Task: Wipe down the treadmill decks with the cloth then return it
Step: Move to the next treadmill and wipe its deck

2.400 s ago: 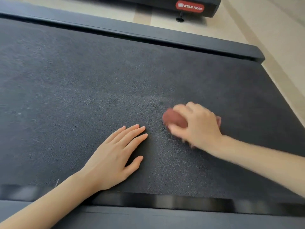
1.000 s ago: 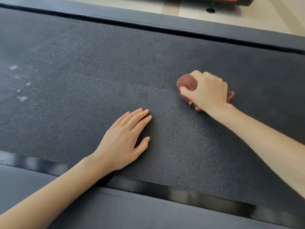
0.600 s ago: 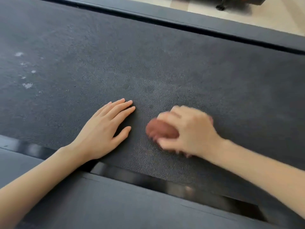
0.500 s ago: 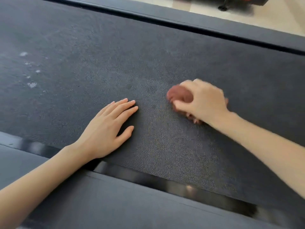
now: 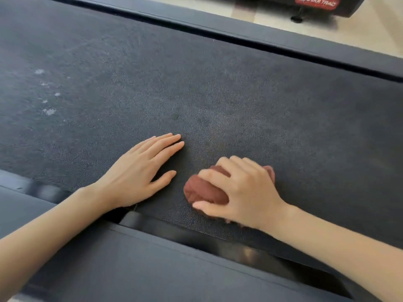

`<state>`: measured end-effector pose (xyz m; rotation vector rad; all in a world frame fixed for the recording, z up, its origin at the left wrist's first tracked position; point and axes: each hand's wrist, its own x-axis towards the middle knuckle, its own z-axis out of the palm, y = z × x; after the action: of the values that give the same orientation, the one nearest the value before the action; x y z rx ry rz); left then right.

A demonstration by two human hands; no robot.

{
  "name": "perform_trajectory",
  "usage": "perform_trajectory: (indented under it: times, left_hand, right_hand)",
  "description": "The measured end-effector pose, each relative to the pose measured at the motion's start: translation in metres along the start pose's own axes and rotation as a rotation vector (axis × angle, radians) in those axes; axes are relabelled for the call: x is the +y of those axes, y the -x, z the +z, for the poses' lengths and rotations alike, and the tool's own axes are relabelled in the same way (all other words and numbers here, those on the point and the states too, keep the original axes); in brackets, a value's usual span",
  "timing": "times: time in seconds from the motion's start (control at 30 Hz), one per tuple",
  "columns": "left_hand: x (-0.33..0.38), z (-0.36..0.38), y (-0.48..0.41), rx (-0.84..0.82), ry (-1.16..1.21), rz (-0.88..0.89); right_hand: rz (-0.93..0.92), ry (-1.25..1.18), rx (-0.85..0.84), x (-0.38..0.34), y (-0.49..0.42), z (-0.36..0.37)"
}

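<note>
Right hand point(image 5: 246, 190) grips a balled reddish-brown cloth point(image 5: 205, 191) on the treadmill belt point(image 5: 239, 94), lower centre; left hand point(image 5: 139, 171) rests flat beside it, fingers point(image 5: 168, 142) straight.

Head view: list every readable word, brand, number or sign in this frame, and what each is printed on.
"STAR TRAC": white letters on a red label on the dark end of a second machine at the top right, slightly blurred.
The small logo mark before those letters is too small to read.
Nothing readable on the treadmill belt or the cloth.
</note>
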<state>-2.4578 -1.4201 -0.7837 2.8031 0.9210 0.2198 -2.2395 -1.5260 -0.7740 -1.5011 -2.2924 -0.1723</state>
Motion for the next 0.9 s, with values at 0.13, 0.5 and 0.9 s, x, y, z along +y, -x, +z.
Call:
perform_trajectory:
  times: [0.13, 0.5, 0.9]
  left_hand:
    - [-0.013, -0.006, 0.008, -0.025, -0.035, 0.022]
    - [-0.011, -0.007, 0.008, 0.01, 0.021, -0.014]
    - [-0.015, -0.018, 0.066, 0.035, -0.004, -0.312]
  right_hand:
    - [0.098, 0.052, 0.022, 0.041, -0.031, 0.008]
    - [0.524, 0.121, 0.021, 0.138, -0.137, 0.038]
    - [-0.091, -0.088, -0.026, 0.023, -0.06, 0.02]
